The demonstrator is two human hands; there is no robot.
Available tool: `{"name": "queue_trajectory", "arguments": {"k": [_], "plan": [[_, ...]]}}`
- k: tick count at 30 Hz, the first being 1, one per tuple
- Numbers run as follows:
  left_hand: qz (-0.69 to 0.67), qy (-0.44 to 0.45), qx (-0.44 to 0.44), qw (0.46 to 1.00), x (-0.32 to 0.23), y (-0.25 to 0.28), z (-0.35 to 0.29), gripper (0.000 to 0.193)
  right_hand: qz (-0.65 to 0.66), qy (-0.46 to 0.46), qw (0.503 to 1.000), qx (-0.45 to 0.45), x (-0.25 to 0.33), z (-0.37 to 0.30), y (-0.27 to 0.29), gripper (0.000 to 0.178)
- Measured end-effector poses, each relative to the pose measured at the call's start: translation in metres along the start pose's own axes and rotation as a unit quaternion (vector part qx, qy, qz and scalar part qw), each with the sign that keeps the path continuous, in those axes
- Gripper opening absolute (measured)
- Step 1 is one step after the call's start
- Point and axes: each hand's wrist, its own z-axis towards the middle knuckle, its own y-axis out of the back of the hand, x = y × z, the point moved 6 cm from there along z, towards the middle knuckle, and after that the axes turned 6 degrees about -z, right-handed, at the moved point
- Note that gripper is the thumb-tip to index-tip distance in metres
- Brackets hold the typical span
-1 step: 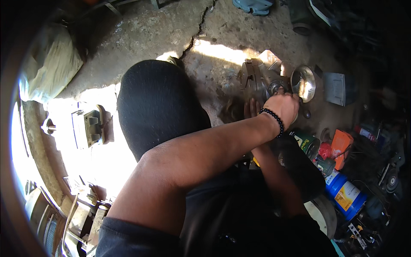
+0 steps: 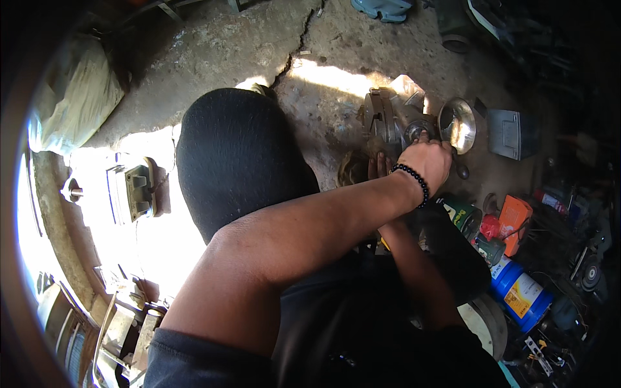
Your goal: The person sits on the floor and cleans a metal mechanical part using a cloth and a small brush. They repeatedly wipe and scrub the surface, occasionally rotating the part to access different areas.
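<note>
Presently, one grey metal housing [image 2: 383,119] sits on the cracked concrete floor [image 2: 213,52], upper right of centre, partly sunlit. Its long axis cannot be told with certainty; its round shaft end [image 2: 414,131] faces the person's right. The left hand [image 2: 427,163], wearing one black bead bracelet [image 2: 414,182], reaches across and is curled over that shaft end, its grip closed around it. The right hand [image 2: 378,167] lies beneath the left forearm; only fingertips show against the housing's lower edge, so its grip cannot be told. One shiny metal funnel [image 2: 457,124] stands just beside the housing. One blue can [image 2: 521,294] and one orange box [image 2: 515,216] lie well apart, lower right
</note>
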Motion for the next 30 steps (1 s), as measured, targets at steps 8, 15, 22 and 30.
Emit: {"name": "queue_trajectory", "arguments": {"k": [8,15,22,30], "plan": [[0.047,-0.031,-0.056,0.997,0.009,0.005,-0.001,0.027,0.062,-0.054,0.992,0.093,0.012,0.047,0.028,0.084],[-0.019,0.062,0.011,0.998,0.013,0.019,0.015,0.02,0.166,-0.033,0.977,0.132,0.022,-0.049,0.008,0.077],[0.054,0.033,-0.008,0.998,0.042,0.037,0.065,0.031,0.163,-0.036,0.985,0.039,0.025,-0.034,0.058,0.067],[0.144,0.015,-0.018,0.989,0.073,0.033,0.103,0.04,0.322,-0.106,0.93,0.143,-0.032,-0.058,0.096,0.059]]}}
